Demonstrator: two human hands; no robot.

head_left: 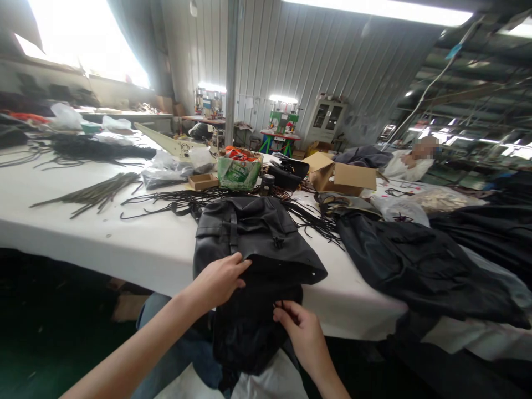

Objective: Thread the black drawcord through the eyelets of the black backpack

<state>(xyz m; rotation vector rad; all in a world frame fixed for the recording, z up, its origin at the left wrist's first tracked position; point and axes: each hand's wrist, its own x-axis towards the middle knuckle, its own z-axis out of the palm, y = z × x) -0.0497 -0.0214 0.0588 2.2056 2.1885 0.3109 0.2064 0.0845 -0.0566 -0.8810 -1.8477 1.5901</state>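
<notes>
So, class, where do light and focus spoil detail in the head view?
Head view: the window, upper left, is blown out to white; the ceiling light in that view glares too; also in the head view, the black bag's lower part sinks into darkness, hiding its folds, and the far background at right looks soft.

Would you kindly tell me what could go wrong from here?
The black flap bag hangs over the edge of the white table, so it might slide down if the left hand leaves its flap. The right hand pinches a small black piece that, if dropped, could be hard to spot. Black cords might catch on the bag.
</notes>
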